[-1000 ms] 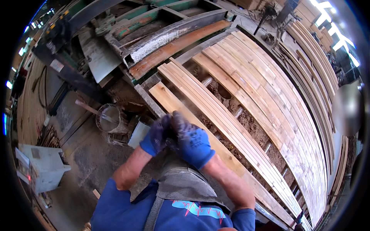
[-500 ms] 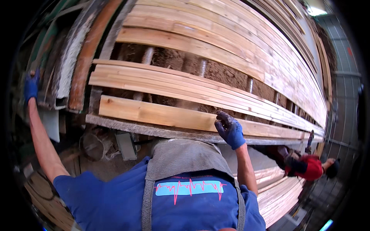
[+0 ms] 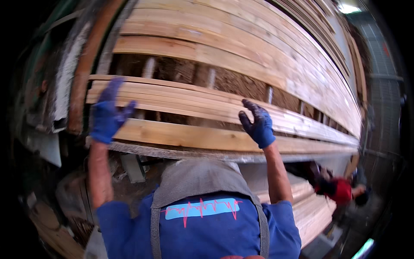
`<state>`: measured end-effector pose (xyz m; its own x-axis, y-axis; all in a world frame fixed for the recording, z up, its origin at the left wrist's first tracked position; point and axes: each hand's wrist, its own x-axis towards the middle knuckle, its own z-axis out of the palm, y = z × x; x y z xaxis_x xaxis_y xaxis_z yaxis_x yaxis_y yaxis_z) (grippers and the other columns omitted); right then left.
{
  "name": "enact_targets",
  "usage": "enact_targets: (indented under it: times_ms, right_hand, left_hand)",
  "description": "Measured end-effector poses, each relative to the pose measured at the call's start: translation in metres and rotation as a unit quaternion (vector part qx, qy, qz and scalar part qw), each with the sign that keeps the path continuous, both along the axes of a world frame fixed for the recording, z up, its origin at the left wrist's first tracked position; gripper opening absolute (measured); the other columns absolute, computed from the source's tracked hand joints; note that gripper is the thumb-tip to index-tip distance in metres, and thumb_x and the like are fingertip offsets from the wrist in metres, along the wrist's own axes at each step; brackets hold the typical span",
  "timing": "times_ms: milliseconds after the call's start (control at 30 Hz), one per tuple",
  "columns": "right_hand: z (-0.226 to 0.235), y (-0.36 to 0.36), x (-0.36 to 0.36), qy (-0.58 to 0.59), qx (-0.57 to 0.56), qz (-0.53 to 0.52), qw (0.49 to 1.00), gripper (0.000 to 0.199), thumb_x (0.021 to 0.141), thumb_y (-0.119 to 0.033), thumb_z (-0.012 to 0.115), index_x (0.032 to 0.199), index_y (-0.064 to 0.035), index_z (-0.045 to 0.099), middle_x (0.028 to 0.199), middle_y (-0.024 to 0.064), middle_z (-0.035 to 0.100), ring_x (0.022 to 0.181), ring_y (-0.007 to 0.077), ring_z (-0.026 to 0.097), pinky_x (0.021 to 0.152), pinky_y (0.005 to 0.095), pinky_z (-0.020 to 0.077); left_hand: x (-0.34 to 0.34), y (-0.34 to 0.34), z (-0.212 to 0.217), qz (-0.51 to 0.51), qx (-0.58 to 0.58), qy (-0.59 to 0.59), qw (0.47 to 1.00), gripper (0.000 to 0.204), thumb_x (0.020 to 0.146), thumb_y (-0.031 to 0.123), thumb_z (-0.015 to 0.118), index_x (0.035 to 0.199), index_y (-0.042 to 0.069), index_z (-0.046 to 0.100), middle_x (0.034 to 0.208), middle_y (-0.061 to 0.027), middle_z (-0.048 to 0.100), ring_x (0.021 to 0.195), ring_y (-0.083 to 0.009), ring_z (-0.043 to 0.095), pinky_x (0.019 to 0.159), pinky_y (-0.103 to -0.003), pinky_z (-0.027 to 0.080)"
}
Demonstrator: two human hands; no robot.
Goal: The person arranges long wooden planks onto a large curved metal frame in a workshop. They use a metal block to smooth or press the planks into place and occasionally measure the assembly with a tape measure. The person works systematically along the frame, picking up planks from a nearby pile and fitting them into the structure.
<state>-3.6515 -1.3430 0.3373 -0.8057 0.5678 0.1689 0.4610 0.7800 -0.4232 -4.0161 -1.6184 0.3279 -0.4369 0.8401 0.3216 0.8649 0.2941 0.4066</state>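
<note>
My left hand [image 3: 108, 114], in a blue glove with dark fingers, is over the left ends of the boards, its thumb and fingers apart and somewhat blurred. My right hand [image 3: 257, 124], gloved alike, is over the near boards with thumb and fingers spread. Neither hand holds anything; whether either touches the wood I cannot tell. A group of narrow wooden strips [image 3: 189, 101] lies side by side in front of me. Nearer, apart from them, runs a single long board [image 3: 172, 132] along the bench edge, its left end partly behind my left hand.
Wide planks [image 3: 207, 32] lie joined side by side beyond a gap with brown sawdust [image 3: 177, 71] and metal rollers [image 3: 211, 78]. A rust-brown beam [image 3: 86, 71] stands at the left. Behind the bench at right are a wood stack [image 3: 310, 213] and a person in red [image 3: 340, 191].
My left hand has come from the far-left machinery to the boards' left ends. My right hand has lifted off the near board, moved slightly farther from me, and spread its fingers.
</note>
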Motion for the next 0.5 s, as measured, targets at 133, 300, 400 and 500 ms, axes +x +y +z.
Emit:
enact_targets:
  times_ms: [133, 300, 400, 500]
  right_hand:
    - [-0.026, 0.033, -0.035, 0.015, 0.043, 0.035, 0.998, 0.038, 0.086, -0.029, 0.068, 0.113, -0.0031, 0.066, 0.107, 0.0189, 0.069, 0.099, 0.0351, 0.066, 0.088, 0.0426, 0.0505]
    - [-0.075, 0.041, -0.048, -0.129, -0.060, 0.048, 0.989, 0.030, 0.092, -0.038, 0.057, 0.097, -0.0108, 0.070, 0.089, 0.0195, 0.069, 0.085, 0.0372, 0.066, 0.073, 0.0447, 0.0526]
    - [-0.091, 0.055, -0.037, -0.157, -0.034, 0.048, 0.986, 0.032, 0.093, -0.038, 0.056, 0.086, -0.0101, 0.068, 0.079, 0.0180, 0.068, 0.075, 0.0376, 0.066, 0.064, 0.0475, 0.0508]
    - [-0.071, 0.054, -0.047, -0.191, -0.077, 0.035, 0.978, 0.038, 0.093, -0.042, 0.053, 0.079, -0.0102, 0.068, 0.078, 0.0199, 0.068, 0.072, 0.0374, 0.067, 0.061, 0.0486, 0.0509]
  left_hand:
    - [-0.007, 0.008, -0.032, 0.107, 0.067, 0.040, 0.991, 0.069, 0.084, 0.041, 0.073, 0.133, -0.002, 0.052, 0.130, -0.0240, 0.057, 0.121, -0.0368, 0.055, 0.104, -0.042, 0.043]
    - [-0.071, -0.027, -0.057, 0.313, 0.036, -0.003, 0.949, 0.072, 0.084, 0.047, 0.070, 0.133, -0.002, 0.050, 0.130, -0.0279, 0.056, 0.122, -0.0385, 0.054, 0.104, -0.041, 0.043]
    - [-0.092, 0.008, -0.062, 0.320, -0.023, -0.044, 0.946, 0.074, 0.085, 0.050, 0.069, 0.135, -0.001, 0.049, 0.131, -0.0270, 0.056, 0.122, -0.0376, 0.054, 0.103, -0.042, 0.043]
    - [-0.136, 0.006, -0.108, 0.296, -0.079, -0.024, 0.952, 0.072, 0.086, 0.052, 0.066, 0.133, -0.001, 0.050, 0.126, -0.0240, 0.060, 0.115, -0.0355, 0.059, 0.099, -0.042, 0.045]
